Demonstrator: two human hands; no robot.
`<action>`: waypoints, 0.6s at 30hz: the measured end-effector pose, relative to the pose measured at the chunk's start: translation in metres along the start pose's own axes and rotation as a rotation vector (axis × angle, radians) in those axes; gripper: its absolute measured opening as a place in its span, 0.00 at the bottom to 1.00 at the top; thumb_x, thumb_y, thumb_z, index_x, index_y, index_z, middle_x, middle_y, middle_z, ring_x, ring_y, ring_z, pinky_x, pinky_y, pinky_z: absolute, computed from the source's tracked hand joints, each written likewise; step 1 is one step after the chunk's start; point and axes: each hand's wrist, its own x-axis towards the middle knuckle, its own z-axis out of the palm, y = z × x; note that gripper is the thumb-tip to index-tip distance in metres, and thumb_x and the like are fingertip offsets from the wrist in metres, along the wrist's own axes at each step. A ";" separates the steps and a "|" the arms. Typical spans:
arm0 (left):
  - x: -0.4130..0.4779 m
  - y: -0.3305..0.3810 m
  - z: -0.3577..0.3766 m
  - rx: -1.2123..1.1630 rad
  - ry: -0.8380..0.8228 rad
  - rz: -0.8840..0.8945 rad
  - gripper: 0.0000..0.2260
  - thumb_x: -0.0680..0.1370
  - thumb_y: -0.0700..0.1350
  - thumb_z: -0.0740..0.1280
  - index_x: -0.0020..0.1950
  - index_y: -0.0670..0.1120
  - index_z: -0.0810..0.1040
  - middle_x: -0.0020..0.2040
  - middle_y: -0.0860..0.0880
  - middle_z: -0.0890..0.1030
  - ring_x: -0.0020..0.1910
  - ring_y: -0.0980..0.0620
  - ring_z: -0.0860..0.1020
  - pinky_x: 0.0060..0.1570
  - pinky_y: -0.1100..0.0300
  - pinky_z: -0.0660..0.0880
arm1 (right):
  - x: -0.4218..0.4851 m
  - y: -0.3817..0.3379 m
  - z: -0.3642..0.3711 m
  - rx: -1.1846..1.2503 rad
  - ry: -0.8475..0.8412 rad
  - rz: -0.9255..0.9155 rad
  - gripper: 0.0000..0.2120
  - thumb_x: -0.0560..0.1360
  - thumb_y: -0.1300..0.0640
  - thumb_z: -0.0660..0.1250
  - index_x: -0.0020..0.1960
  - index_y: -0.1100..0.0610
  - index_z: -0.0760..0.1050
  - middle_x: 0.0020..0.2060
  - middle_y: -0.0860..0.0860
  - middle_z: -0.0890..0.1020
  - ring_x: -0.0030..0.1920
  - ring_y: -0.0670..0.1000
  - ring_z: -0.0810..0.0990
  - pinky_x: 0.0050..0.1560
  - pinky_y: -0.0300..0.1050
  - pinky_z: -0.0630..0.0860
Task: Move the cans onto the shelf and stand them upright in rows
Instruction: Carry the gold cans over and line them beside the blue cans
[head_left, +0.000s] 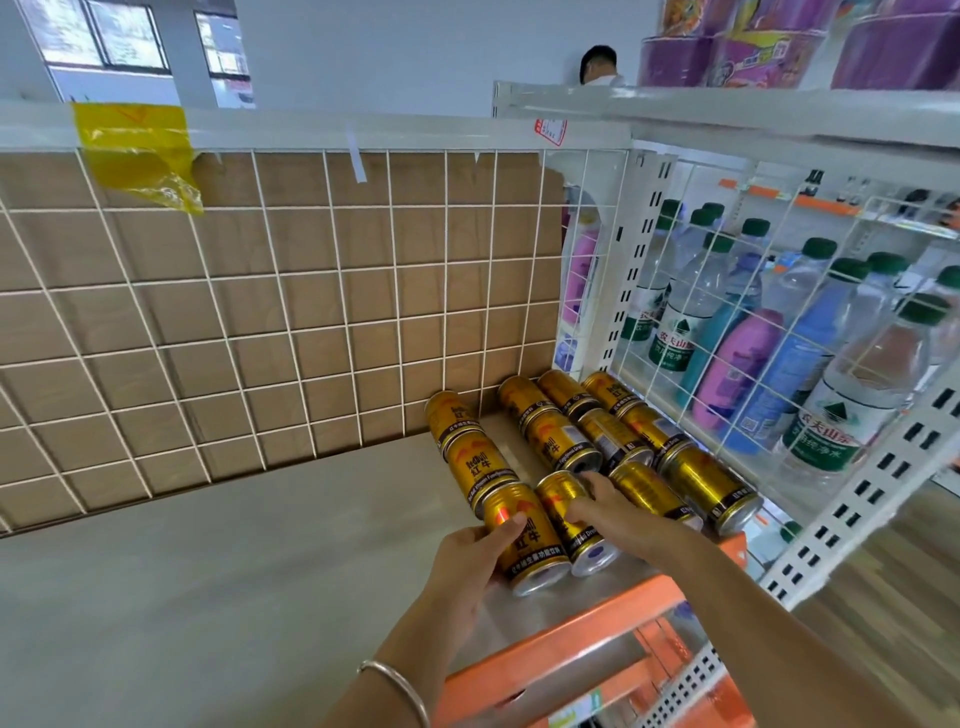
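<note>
Head view: the left hand (467, 553) grips a gold Red Bull can (527, 545) near the shelf's (260, 571) front edge, thumb laid across its side. The right hand (613, 512) curls its fingers (597, 491) round the neighbouring can (587, 545), which touches the first. Just beyond both hands' fingers, the other cans (561, 447) stand in rows reaching back to the wire grid (260, 312). To the right of the right fingers, behind a wire divider, stand water bottles (675, 332). A silver bangle (400, 686) circles the left wrist.

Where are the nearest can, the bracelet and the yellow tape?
nearest can (525, 538): head view, gold side.
bracelet (402, 685): head view, band on wrist.
yellow tape (132, 148): head view, its middle.
</note>
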 end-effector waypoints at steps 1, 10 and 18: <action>0.000 -0.001 0.000 0.004 -0.003 0.004 0.25 0.69 0.50 0.75 0.61 0.38 0.75 0.52 0.42 0.83 0.49 0.45 0.83 0.56 0.47 0.78 | 0.001 0.001 0.000 -0.048 0.050 0.001 0.41 0.64 0.41 0.64 0.74 0.45 0.52 0.68 0.53 0.64 0.67 0.57 0.66 0.67 0.59 0.65; 0.005 -0.013 0.001 0.060 0.006 0.090 0.24 0.65 0.55 0.76 0.53 0.42 0.80 0.47 0.45 0.85 0.47 0.46 0.83 0.56 0.46 0.78 | 0.003 0.007 0.005 -0.175 0.208 -0.047 0.36 0.71 0.45 0.68 0.73 0.50 0.54 0.71 0.54 0.61 0.72 0.57 0.56 0.68 0.53 0.60; 0.005 -0.016 0.001 0.104 0.025 0.094 0.20 0.70 0.54 0.74 0.55 0.44 0.79 0.48 0.47 0.85 0.47 0.48 0.83 0.53 0.52 0.79 | -0.001 0.007 0.005 -0.155 0.191 -0.053 0.37 0.71 0.45 0.68 0.73 0.49 0.54 0.71 0.53 0.62 0.72 0.58 0.56 0.68 0.54 0.60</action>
